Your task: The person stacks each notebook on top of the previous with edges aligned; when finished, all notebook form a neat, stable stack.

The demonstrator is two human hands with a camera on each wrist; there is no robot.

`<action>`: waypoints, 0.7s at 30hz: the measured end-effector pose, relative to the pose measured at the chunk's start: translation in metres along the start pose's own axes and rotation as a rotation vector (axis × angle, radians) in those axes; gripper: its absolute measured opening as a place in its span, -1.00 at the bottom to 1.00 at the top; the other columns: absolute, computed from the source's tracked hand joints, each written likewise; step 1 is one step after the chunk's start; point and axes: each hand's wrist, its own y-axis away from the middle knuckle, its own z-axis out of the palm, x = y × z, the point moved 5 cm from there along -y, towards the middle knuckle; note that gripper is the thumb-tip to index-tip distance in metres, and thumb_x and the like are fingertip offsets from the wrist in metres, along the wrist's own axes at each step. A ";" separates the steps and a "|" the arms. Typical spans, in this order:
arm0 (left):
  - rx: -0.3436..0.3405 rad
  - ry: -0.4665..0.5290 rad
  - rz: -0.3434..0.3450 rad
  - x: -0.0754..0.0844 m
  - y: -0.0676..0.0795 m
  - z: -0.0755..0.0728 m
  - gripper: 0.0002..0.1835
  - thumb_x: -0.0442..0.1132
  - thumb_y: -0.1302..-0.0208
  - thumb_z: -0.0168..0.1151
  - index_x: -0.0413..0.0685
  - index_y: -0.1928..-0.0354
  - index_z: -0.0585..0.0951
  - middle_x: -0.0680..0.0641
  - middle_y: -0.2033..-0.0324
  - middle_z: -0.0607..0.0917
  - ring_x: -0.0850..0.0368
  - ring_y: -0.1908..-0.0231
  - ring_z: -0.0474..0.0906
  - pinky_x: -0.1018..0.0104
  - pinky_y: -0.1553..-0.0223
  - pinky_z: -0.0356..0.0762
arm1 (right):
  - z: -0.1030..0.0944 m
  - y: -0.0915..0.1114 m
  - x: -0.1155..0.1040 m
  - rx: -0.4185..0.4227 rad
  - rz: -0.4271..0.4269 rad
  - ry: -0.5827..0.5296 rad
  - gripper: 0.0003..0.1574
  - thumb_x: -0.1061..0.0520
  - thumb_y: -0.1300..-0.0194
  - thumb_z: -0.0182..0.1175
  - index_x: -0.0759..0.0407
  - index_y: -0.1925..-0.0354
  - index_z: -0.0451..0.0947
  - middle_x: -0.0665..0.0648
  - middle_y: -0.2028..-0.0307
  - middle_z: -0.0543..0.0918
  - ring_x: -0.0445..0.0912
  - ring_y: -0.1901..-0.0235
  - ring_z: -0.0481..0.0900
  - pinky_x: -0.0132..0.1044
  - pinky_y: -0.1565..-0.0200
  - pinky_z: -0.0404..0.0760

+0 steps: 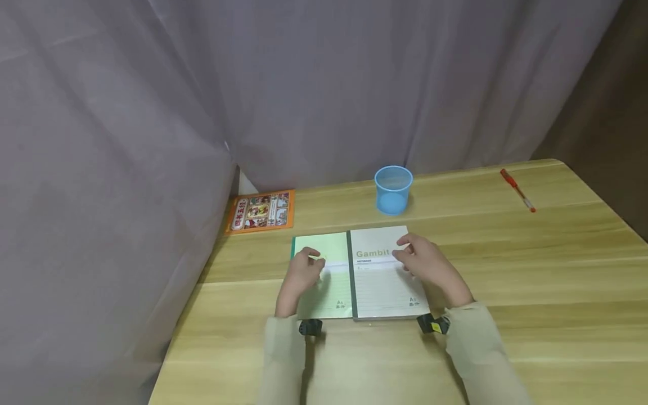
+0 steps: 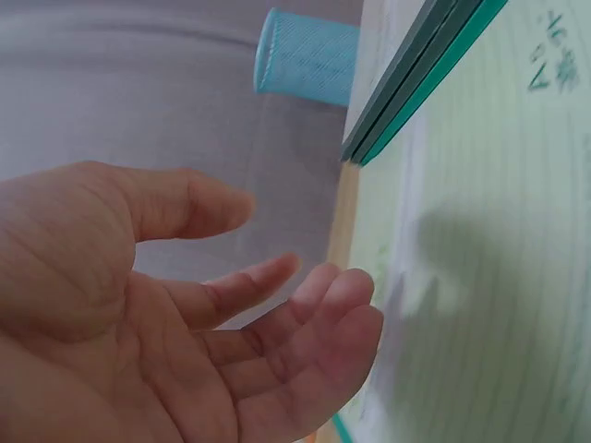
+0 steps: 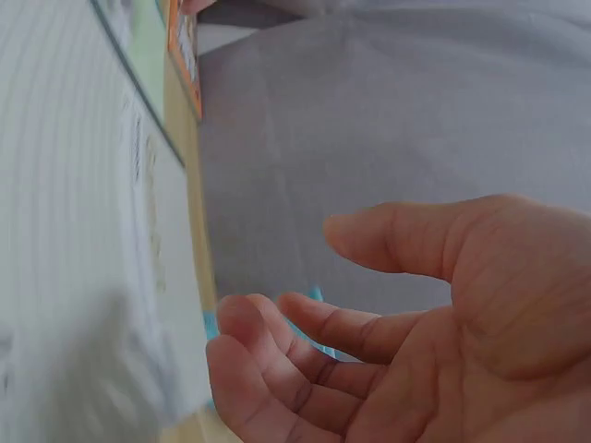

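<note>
A pale green notebook (image 1: pixel 329 292) and a white notebook (image 1: pixel 385 298) marked "Gambit" lie side by side on the table, edges meeting at the white one's dark spine (image 1: pixel 351 275). Over the green cover is my left hand (image 1: pixel 304 273), its fingers loosely bent with a gap between thumb and fingertips. My right hand (image 1: pixel 422 259) is at the right edge of the white cover, likewise holding nothing. Both wrist views show relaxed fingers on the left hand (image 2: pixel 203 305) and the right hand (image 3: pixel 397 341), with shadows on the covers beneath.
Behind the notebooks stands a blue mesh cup (image 1: pixel 393 194). An orange picture book (image 1: pixel 260 212) lies at the back left by the grey curtain (image 1: pixel 324 95). A red pen (image 1: pixel 517 190) rests at the back right of the wooden table (image 1: pixel 557 270).
</note>
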 end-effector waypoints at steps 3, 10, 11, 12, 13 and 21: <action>-0.006 0.008 0.002 0.003 -0.002 -0.008 -0.61 -0.27 -0.45 0.12 -0.43 -0.17 0.49 -0.28 0.15 0.62 0.01 0.38 0.59 0.22 0.39 0.61 | 0.002 -0.006 -0.011 -0.005 -0.023 -0.001 -0.43 0.15 -0.47 0.10 0.57 -0.23 0.33 0.36 0.25 0.63 0.04 0.44 0.60 -0.22 0.43 0.57; 0.012 -0.039 -0.035 -0.003 0.001 -0.028 -0.58 -0.24 -0.45 0.13 -0.42 -0.19 0.48 -0.34 0.05 0.62 -0.18 0.12 0.61 0.05 0.21 0.63 | 0.021 -0.021 -0.029 -0.012 -0.049 -0.014 -0.37 0.15 -0.44 0.10 0.58 -0.28 0.27 0.39 0.22 0.68 0.10 0.40 0.67 -0.22 0.37 0.58; 0.016 -0.040 -0.047 -0.005 0.001 -0.031 -0.58 -0.24 -0.45 0.13 -0.43 -0.19 0.48 -0.34 0.05 0.62 -0.18 0.12 0.61 0.05 0.21 0.64 | 0.025 -0.023 -0.031 -0.011 -0.050 -0.014 -0.36 0.14 -0.44 0.11 0.57 -0.28 0.27 0.38 0.23 0.69 0.10 0.40 0.67 -0.21 0.36 0.58; 0.024 -0.045 -0.052 -0.007 0.001 -0.034 -0.58 -0.25 -0.45 0.14 -0.44 -0.19 0.48 -0.34 0.06 0.62 -0.18 0.11 0.61 0.06 0.21 0.63 | 0.029 -0.024 -0.033 -0.009 -0.046 -0.017 -0.35 0.14 -0.44 0.11 0.56 -0.29 0.26 0.37 0.22 0.69 0.10 0.40 0.67 -0.21 0.36 0.58; 0.034 -0.050 -0.060 -0.009 0.000 -0.036 -0.58 -0.25 -0.45 0.14 -0.43 -0.19 0.48 -0.34 0.05 0.62 -0.17 0.11 0.60 0.06 0.20 0.63 | 0.032 -0.025 -0.034 -0.009 -0.041 -0.020 -0.34 0.13 -0.44 0.11 0.55 -0.30 0.26 0.36 0.22 0.70 0.09 0.39 0.68 -0.20 0.35 0.59; 0.106 -0.056 -0.168 -0.031 -0.003 -0.056 -0.54 -0.27 -0.44 0.13 -0.47 -0.23 0.44 -0.40 0.04 0.62 -0.16 0.21 0.64 0.09 0.24 0.64 | 0.056 -0.033 -0.038 -0.031 -0.023 -0.005 -0.30 0.12 -0.44 0.11 0.54 -0.34 0.22 0.31 0.22 0.71 -0.02 0.40 0.63 -0.10 0.25 0.62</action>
